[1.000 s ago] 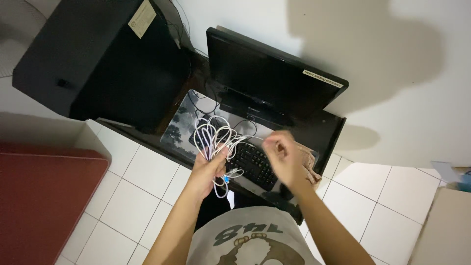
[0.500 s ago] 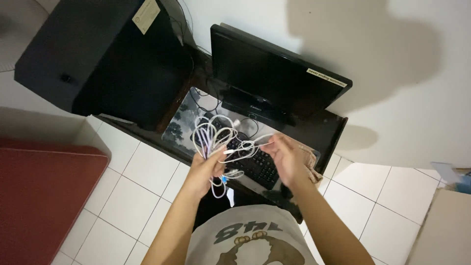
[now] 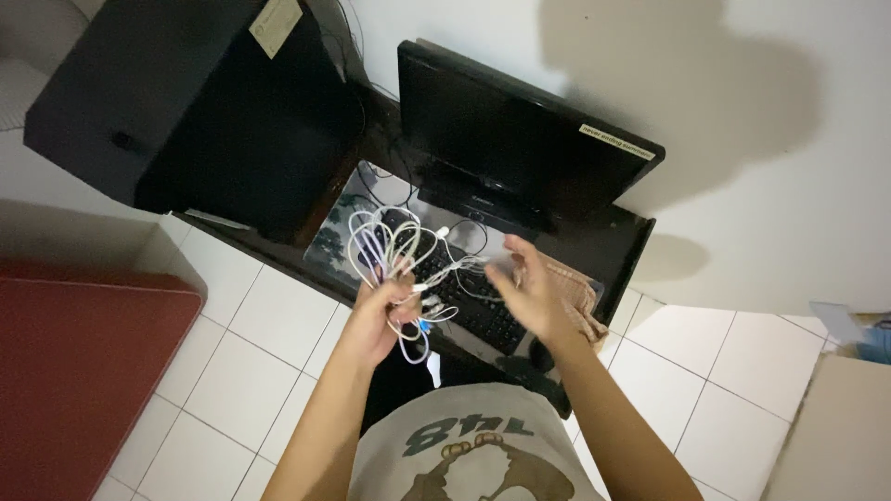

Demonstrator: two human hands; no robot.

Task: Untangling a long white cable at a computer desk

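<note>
A: State the grip condition of each hand.

B: The left hand [image 3: 380,311] is closed around a tangled bundle of white cable [image 3: 394,255]. The fingers wrap the bundle at its lower part; loops fan out above the fist, and a short length with a blue-tipped connector [image 3: 423,327] hangs below it. The right hand [image 3: 529,292] has its fingers partly curled at the end of a single white strand that runs out of the bundle. The hand is blurred, so whether the fingertips pinch that strand cannot be told.

A: Position of the cable relative to the work surface?

B: The bundle is held in the air above the near left part of a dark desk [image 3: 617,243]. Directly beneath it lie a black keyboard [image 3: 473,311] and a picture-printed desk mat [image 3: 336,239], the mat showing at the keyboard's left.

A: Items around the right hand?

B: A crumpled beige cloth [image 3: 577,297] lies on the desk just beside the right hand, on its right side.

A: Remaining surroundings?

B: A black monitor [image 3: 506,139] stands at the back of the desk with its screen dark. A large black cabinet [image 3: 186,111] stands to the left of the monitor, with dark cords running down between the two. The floor is white tile [image 3: 251,371]. A dark red surface [image 3: 74,371] occupies the lower left, and a cardboard box [image 3: 835,436] sits at the lower right edge. The person wears a grey printed shirt [image 3: 464,450].
</note>
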